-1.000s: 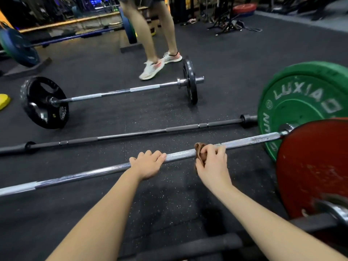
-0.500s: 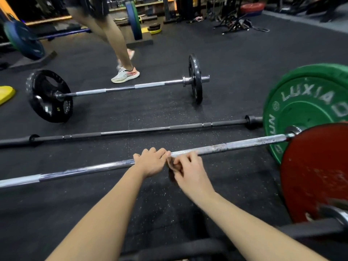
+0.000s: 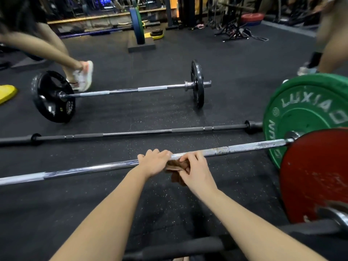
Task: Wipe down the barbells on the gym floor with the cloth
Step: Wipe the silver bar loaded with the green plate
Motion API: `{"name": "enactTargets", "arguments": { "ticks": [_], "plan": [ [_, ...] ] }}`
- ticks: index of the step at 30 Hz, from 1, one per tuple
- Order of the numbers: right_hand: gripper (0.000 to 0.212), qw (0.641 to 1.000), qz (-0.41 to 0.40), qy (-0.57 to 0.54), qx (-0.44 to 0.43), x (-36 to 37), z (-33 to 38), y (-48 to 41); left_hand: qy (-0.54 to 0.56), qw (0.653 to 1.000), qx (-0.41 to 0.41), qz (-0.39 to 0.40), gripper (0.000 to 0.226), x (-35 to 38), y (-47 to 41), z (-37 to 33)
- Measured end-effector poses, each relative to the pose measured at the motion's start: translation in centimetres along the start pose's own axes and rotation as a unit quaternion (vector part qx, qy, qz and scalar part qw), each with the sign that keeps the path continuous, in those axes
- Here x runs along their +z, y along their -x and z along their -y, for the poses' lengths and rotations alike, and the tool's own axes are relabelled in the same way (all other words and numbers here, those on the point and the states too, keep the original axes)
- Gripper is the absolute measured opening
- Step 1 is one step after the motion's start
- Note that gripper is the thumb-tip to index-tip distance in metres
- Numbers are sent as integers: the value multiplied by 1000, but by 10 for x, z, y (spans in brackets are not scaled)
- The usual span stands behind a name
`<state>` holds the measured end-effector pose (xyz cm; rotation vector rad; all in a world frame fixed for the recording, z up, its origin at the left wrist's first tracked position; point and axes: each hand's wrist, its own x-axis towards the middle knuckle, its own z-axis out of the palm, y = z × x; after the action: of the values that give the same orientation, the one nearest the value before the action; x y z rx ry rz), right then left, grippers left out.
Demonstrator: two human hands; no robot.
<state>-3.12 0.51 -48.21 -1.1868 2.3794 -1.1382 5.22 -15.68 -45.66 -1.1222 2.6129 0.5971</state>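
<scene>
Head view: left hand (image 3: pixel 153 162) grips the chrome barbell (image 3: pixel 254 146) mid-shaft, fingers curled over it. Right hand (image 3: pixel 195 170) pinches the bunched brown cloth (image 3: pixel 175 165) just beside the shaft's near side. Step in hand: wiping this shaft. Next move probably calls for sliding the cloth toward the green plate (image 3: pixel 305 113). Farther across the gym floor (image 3: pixel 160 213), a black bar (image 3: pixel 141 133) awaits.

The floor (image 3: pixel 169 210) is black with tiny white dots. Three long bars sit on it, side by side. The closest is a shiny silver bar (image 3: pixel 84 169) with a big green plate (image 3: pixel 305 117) at its right end. Next comes a thin black bar (image 3: pixel 131 133). Farthest is a short silver bar (image 3: pixel 128 90) with a black plate at each end. A red plate (image 3: pixel 316 176) stands at the right. A yellow thing (image 3: pixel 6 92) lies far left.
</scene>
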Motion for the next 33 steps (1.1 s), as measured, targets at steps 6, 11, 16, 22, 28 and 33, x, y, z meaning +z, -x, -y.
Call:
{"name": "enactTargets", "arguments": {
  "ticks": [6, 11, 16, 22, 28, 33],
  "plan": [
    [26, 991, -101, -27, 80, -11, 12, -7, 91, 994, 53, -5, 52, -17, 24, 20],
    [30, 986, -129, 5, 110, -10, 20, -5, -25, 993, -76, -91, 43, -20, 30, 83],
    [25, 999, -21, 24, 12, 18, 35, 4, -61, 990, -90, -86, 29, -9, 31, 92],
    [21, 993, -12, 118, -5, 33, 45, 9, -63, 992, -74, -80, 30, -13, 31, 96],
    [23, 986, -112, 84, 91, 5, 22, -3, -41, 994, -64, -76, 32, -12, 30, 97],
    [21, 997, -15, 78, -11, 34, 40, 2, -43, 995, -40, -82, 33, -9, 30, 101]
  ]
}}
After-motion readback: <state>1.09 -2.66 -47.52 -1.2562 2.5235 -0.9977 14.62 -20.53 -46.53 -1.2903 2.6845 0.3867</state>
